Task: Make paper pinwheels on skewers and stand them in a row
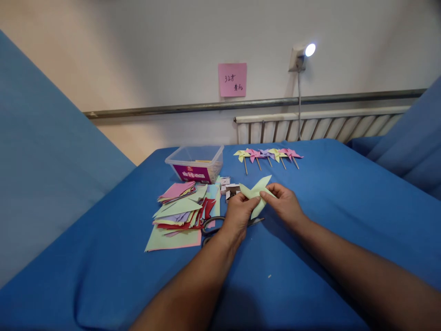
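Observation:
A pale green paper pinwheel [259,189], its blades folded toward the middle, is held up above the table between both hands. My left hand [240,209] pinches it from the left, thumb at the centre. From the right, my right hand [283,203] pinches a blade with thumb and fingertips. No stick shows on this pinwheel. Scissors [214,224] with dark handles lie partly hidden beneath my left hand and forearm. Just behind that hand stands a small open box [232,188] with small dark things inside.
A stack of coloured paper [179,216] lies at the left. Behind it stands a clear plastic bin [195,163]. Several finished pinwheels on sticks [269,155] lie in a row at the back of the blue-covered table [344,197]. A radiator [324,124] lines the wall.

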